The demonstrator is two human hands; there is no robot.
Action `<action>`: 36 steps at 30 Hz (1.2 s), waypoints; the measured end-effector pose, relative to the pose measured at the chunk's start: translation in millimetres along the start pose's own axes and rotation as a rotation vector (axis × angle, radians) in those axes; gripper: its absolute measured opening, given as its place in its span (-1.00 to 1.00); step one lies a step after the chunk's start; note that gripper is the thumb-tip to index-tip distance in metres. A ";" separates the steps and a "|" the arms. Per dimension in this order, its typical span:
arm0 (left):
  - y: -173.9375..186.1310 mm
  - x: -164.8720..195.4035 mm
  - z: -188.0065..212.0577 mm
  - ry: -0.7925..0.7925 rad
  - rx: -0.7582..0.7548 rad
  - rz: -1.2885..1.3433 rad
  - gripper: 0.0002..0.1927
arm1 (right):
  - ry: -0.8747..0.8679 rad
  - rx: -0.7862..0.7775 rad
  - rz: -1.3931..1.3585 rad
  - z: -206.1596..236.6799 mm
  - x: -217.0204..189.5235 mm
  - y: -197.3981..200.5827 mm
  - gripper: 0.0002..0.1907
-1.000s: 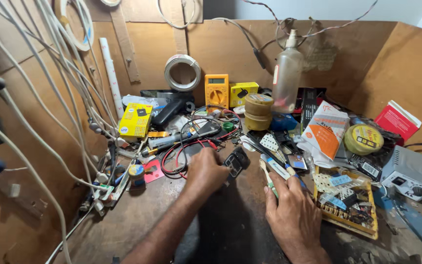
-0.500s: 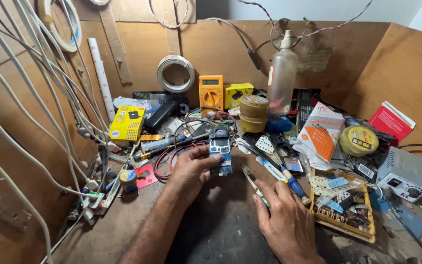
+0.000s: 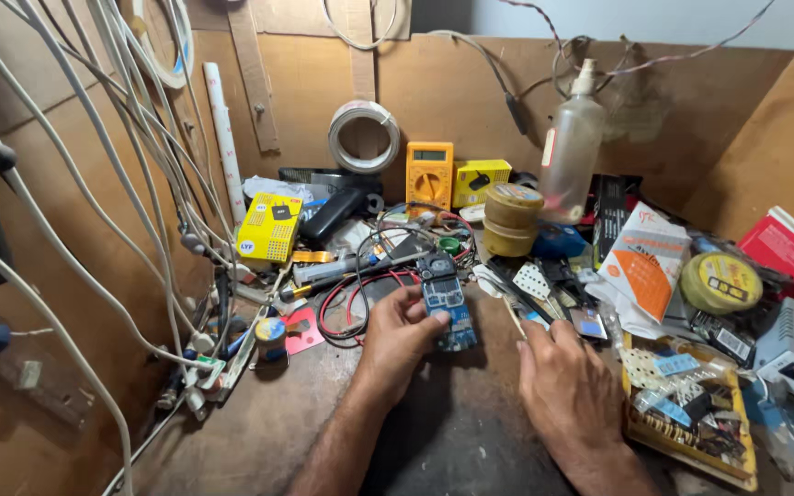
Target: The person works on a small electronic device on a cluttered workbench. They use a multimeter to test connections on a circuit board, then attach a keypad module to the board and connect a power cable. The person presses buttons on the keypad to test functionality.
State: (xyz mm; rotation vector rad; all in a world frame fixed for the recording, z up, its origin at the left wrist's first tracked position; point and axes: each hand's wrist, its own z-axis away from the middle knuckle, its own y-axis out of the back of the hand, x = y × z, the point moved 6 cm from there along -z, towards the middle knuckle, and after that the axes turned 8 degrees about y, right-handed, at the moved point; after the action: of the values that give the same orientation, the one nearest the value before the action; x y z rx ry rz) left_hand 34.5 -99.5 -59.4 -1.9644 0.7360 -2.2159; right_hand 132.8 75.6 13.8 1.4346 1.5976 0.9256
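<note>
Just then, near the frame's centre, the left hand (image 3: 395,338) pinched a small blue circuit board (image 3: 446,305) by its edge, fingers curled around it above the cluttered workbench (image 3: 268,432). The right hand (image 3: 567,390) gripped a thin probe (image 3: 514,318) pointed toward it. Inspection seemed underway; touching the board would need steady aim.

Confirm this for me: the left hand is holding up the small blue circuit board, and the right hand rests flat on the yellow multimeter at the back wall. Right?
Not quite. The left hand does hold the small blue circuit board, but the right hand is not on the yellow multimeter. It rests on the bench beside the board, gripping a thin stick-like tool, as the head view shows.
</note>
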 end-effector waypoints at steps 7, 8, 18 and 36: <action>-2.1 1.4 1.7 0.088 -0.038 0.077 -0.65 | -0.041 0.117 -0.150 2.3 -0.7 15.2 -0.62; -1.7 0.3 1.5 0.118 -0.045 0.106 -0.66 | -0.032 0.146 -0.185 3.1 -2.4 16.9 -0.65; 0.4 -0.6 0.9 0.279 -0.171 0.471 -0.63 | -0.021 0.306 -0.425 6.4 -5.6 12.4 -0.75; -10.7 2.0 7.8 0.449 -0.457 0.992 -0.50 | 0.060 0.336 -0.329 8.7 -3.4 9.6 -0.78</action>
State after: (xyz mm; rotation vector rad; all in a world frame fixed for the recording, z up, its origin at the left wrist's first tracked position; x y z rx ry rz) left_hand 44.2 -93.1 -52.8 -0.7813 1.8765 -1.8743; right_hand 144.9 73.3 19.0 1.3113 2.0315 0.5308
